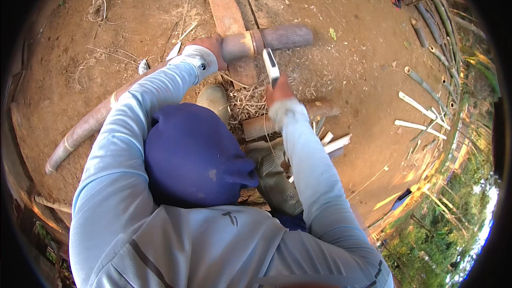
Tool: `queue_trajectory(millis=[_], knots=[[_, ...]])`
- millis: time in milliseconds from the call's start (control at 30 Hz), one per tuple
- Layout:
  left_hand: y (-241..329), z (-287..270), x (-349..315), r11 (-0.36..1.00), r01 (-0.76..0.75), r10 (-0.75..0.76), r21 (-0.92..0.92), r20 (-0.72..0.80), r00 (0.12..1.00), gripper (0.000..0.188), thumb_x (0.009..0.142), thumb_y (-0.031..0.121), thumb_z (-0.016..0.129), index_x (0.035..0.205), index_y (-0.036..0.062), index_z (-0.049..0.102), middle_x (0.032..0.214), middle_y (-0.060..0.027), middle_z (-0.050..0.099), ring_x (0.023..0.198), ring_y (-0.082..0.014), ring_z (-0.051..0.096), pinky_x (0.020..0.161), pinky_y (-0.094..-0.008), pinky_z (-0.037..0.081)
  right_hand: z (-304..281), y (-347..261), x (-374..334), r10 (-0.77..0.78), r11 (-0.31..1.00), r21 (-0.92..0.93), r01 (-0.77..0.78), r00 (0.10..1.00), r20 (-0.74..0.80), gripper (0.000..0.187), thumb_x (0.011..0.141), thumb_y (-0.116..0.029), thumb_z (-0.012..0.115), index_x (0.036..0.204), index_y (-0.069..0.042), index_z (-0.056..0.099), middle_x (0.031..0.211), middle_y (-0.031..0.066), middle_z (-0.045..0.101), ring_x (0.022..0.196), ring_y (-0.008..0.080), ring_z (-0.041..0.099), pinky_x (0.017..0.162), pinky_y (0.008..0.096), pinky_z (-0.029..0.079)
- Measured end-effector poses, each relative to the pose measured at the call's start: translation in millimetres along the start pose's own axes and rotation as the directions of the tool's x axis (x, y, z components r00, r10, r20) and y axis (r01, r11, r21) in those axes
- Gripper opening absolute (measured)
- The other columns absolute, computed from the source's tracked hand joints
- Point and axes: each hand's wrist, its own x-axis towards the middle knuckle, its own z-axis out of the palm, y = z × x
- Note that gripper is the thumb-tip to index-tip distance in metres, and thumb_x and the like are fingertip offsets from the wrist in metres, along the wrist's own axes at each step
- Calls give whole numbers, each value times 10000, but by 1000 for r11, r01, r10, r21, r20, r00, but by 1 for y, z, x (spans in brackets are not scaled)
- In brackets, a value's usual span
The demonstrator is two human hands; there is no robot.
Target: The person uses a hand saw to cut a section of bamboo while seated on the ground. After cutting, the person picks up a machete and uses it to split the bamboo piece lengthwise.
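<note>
A long bamboo pole (288, 37) runs from the upper middle down to the lower left, resting across a flat wooden plank (220, 0). My left hand (209, 48) is wrapped round the pole, left of a pale ring at a node. In my right hand (279, 90) is a hand saw (270, 63) with a white and black handle. Its thin dark blade lies across the pole just right of the node and points away from me. How deep the blade sits in the bamboo I cannot tell.
Shavings (250, 101) cover the ground below the plank. A short bamboo piece (261, 127) lies by my olive boot (274, 176), with split pale strips (338, 143) beside it. Further right are bamboo lengths (418, 81) and white strips (418, 105). A knife-like blade (174, 50) is near my left wrist.
</note>
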Motion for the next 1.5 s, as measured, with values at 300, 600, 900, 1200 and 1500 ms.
queue_trajectory(millis=[300, 600, 900, 1200, 1500], knots=[[2, 4, 12, 1000, 5, -5, 9, 24, 1000, 730, 714, 368, 785, 1301, 46, 494, 1132, -215, 685, 1044, -369, 685, 902, -465, 555, -3, -7, 16, -10, 1000, -4, 10, 1000, -2, 584, 968, -230, 590, 1412, 21, 306, 1074, 312, 655, 1007, 480, 640, 859, 507, 527], [-4, 16, 9, 999, 3, 0, 42, -77, 997, 712, 725, 384, 798, 1287, 64, 501, 1161, -210, 668, 1060, -360, 677, 904, -458, 553, 29, 61, -5, -63, 998, -22, 61, 994, -94, 461, 940, -219, 623, 1284, -19, 390, 1016, 325, 648, 974, 503, 630, 830, 546, 504], [-3, 68, -6, 987, -92, 139, 130, -424, 895, 750, 697, 279, 826, 1319, 69, 461, 1196, -172, 593, 1112, -364, 608, 960, -474, 495, -2, 18, -19, -187, 981, 7, 192, 967, -174, 435, 908, -290, 670, 1217, -58, 471, 941, 286, 667, 903, 494, 636, 751, 551, 495], [2, 75, -24, 956, -161, 258, 244, -449, 856, 796, 722, 108, 677, 1458, 79, 376, 1363, -154, 497, 1241, -323, 507, 1014, -477, 442, 41, 78, 4, -212, 956, 159, 247, 954, -211, 440, 881, -226, 683, 1214, -48, 455, 912, 243, 651, 857, 470, 638, 720, 504, 492], [-18, 30, -4, 999, 9, -6, -49, 61, 998, 962, 637, 390, 866, 1431, 122, 392, 1287, -210, 571, 1156, -396, 611, 977, -470, 514, 7, 46, -7, -217, 960, 148, 238, 965, -146, 441, 857, -198, 708, 1208, -35, 495, 861, 174, 625, 761, 342, 618, 734, 413, 494]])
